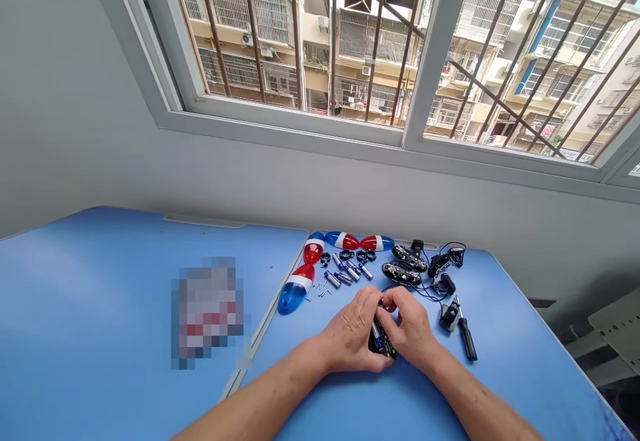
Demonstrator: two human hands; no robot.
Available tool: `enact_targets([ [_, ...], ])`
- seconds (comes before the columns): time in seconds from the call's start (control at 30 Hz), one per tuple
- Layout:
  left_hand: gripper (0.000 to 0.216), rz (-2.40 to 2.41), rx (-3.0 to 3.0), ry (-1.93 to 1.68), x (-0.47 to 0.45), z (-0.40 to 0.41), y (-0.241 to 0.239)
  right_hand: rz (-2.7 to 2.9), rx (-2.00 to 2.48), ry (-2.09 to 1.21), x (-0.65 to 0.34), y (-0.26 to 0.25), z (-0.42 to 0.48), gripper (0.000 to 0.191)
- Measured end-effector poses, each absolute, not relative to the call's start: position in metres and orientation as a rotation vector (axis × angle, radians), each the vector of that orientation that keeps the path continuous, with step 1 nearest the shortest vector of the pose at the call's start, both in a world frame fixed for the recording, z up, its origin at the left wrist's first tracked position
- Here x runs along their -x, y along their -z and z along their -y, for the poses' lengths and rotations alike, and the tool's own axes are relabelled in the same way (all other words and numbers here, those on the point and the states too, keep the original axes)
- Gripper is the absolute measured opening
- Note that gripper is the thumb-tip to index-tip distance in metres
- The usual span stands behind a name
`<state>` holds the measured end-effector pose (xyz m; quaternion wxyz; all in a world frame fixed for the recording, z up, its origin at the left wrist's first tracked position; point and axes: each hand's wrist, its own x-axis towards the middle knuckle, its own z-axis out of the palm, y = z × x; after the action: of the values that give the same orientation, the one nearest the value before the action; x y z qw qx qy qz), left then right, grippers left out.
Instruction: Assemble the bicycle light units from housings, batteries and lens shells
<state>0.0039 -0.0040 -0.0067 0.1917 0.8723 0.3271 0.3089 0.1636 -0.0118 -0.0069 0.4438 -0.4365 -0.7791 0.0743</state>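
Both my hands meet over a small black device body [381, 342] with batteries in it, held just above the blue table [125, 281]. My left hand [353, 334] curls round its left side, fingers closed on it. My right hand [413, 329] grips its right side, thumb and fingers pressed on the top end. Just beyond my hands lie several loose batteries [350, 271], small screws [320, 288] and black clamp rings [357, 255].
Red, white and blue oval light covers [297, 288] [343, 240] [377, 243] lie at the back. Two black circuit bases [403, 271], wired switches [443, 264] and a black screwdriver [467, 338] sit to the right. A blurred patch [207, 311] is on the left table. The window is behind.
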Motion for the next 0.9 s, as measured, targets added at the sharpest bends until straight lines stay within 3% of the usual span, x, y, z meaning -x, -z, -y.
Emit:
enact_targets([
  [0.3, 0.065, -0.965, -2.431, -0.859, -0.004, 0.006, 0.005, 1.837, 1.448, -0.485, -0.16, -0.019, 0.019, 0.005],
  [0.63, 0.067, -0.993, -2.426, -0.839, -0.004, 0.006, 0.005, 1.61, 1.311, -0.955, -0.167, -0.02, 0.007, 0.008],
  [0.9, 0.069, -0.999, -2.401, -0.871, -0.005, 0.005, 0.009, 1.679, 1.414, -0.818, -0.164, -0.021, 0.01, 0.014],
])
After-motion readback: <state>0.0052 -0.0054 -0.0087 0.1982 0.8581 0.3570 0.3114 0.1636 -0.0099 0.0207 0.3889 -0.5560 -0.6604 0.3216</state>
